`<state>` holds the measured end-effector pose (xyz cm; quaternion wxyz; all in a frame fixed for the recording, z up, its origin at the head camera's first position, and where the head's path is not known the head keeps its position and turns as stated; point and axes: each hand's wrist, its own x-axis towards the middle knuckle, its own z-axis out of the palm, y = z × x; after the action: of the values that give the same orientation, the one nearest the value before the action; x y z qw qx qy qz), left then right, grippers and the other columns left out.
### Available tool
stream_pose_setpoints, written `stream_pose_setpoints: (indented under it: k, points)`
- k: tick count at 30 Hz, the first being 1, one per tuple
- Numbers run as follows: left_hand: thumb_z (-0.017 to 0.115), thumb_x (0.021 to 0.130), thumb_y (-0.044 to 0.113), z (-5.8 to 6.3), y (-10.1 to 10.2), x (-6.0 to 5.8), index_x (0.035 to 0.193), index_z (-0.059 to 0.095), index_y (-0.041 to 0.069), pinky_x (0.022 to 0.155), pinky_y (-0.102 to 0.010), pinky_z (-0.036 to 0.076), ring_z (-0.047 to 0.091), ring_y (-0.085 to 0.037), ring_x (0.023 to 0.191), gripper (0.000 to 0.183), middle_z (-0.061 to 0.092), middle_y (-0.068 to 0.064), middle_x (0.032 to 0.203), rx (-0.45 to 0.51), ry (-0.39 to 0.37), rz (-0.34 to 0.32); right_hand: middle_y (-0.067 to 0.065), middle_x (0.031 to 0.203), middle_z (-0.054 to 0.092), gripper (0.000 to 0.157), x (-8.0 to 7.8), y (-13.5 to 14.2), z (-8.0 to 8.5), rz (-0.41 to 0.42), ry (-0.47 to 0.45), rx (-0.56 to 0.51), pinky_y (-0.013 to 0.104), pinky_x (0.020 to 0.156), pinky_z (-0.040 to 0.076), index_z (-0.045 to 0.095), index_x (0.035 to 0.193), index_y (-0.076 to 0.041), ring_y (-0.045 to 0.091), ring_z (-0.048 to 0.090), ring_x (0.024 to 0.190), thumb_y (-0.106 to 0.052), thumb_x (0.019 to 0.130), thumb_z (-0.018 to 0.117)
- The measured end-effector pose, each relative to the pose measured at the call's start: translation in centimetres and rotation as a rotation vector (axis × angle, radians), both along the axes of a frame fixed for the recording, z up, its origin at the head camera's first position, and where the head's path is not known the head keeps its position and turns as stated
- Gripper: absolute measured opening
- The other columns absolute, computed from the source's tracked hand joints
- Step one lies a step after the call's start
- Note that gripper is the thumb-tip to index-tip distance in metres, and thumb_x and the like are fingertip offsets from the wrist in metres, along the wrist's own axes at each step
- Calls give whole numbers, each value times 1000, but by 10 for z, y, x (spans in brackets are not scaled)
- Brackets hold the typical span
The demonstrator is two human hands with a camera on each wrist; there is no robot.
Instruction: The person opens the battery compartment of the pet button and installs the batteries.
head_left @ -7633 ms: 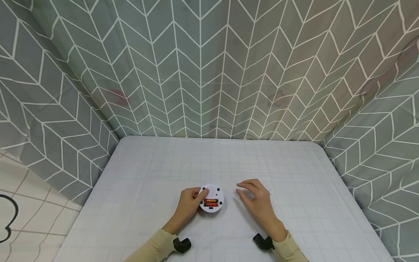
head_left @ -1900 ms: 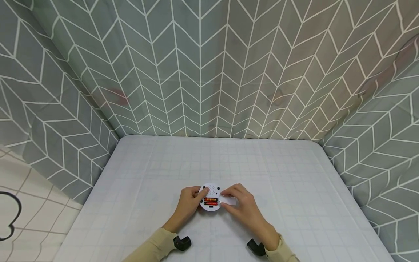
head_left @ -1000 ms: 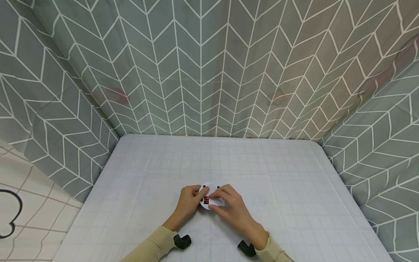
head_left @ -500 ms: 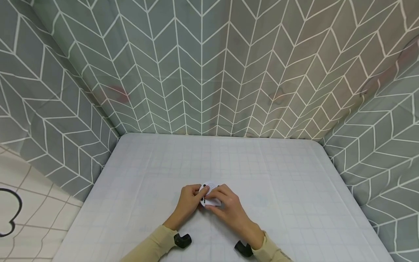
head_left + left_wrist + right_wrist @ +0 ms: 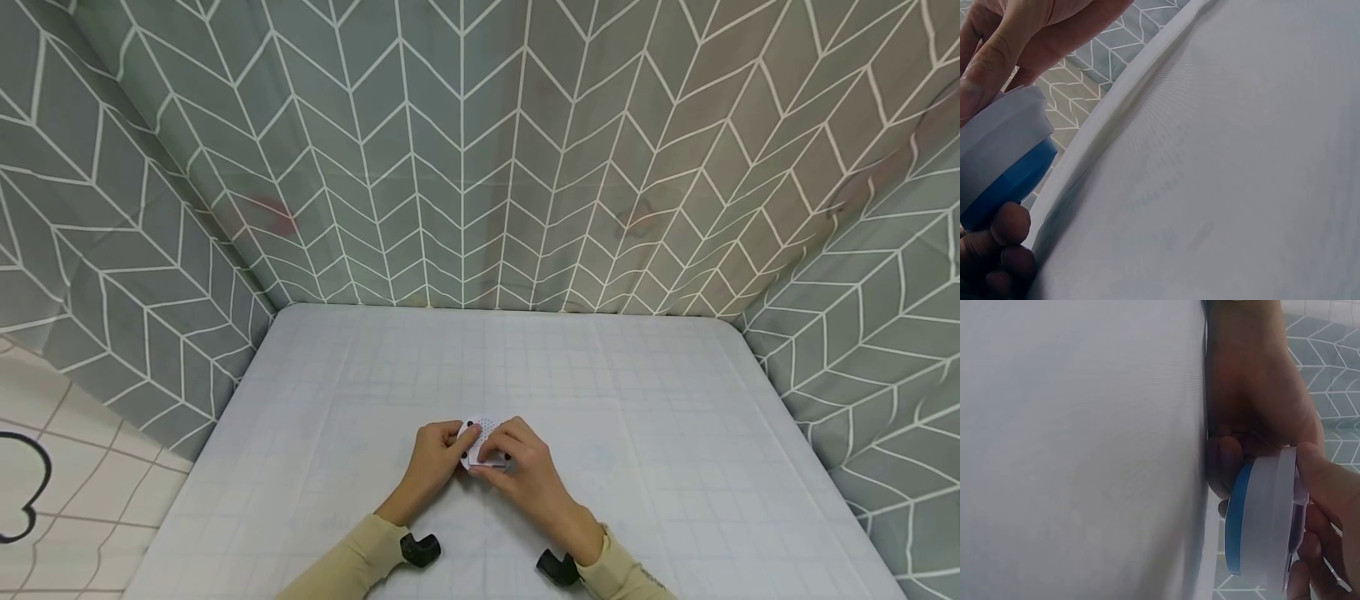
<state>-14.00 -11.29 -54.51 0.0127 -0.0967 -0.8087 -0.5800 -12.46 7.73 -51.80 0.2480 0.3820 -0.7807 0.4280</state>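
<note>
A round white device with small speaker holes and dark feet is held a little above the table, back side up. Its other face is blue, seen as a blue rim in the right wrist view. My left hand grips the device from the left, thumb on top and fingers underneath. With bent fingers and thumb, my right hand holds a flat white battery cover against the device's back. The cover lies over the battery compartment and hides the batteries.
A white cloth with a faint grid covers the table. Patterned grey-green curtains hang behind it and on both sides. Tiled floor shows at the left. Each wrist carries a small black camera.
My right hand has brought the cover in from the right and slid it left over the red batteries, now hidden. The left hand keeps its grip on the device.
</note>
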Motion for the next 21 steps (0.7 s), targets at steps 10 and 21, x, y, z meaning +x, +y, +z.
stream_pose_setpoints:
  k: [10,21]
  points:
    - [70,103,31,1,1,0,61,56,12,48,-19,34,51,-4,44,48,56,0,46,6,-9,6,-4,89,63,29,0,6,-2,-1,-26,-2,22,70,53,69,85,-14,10,60,83,-12,74,96]
    - [69,103,32,2,2,1,73,68,10,48,-21,42,56,-8,47,37,64,3,54,28,-75,8,1,116,65,59,-1,14,-2,-147,-137,29,29,89,52,70,115,-10,17,58,110,-27,68,100]
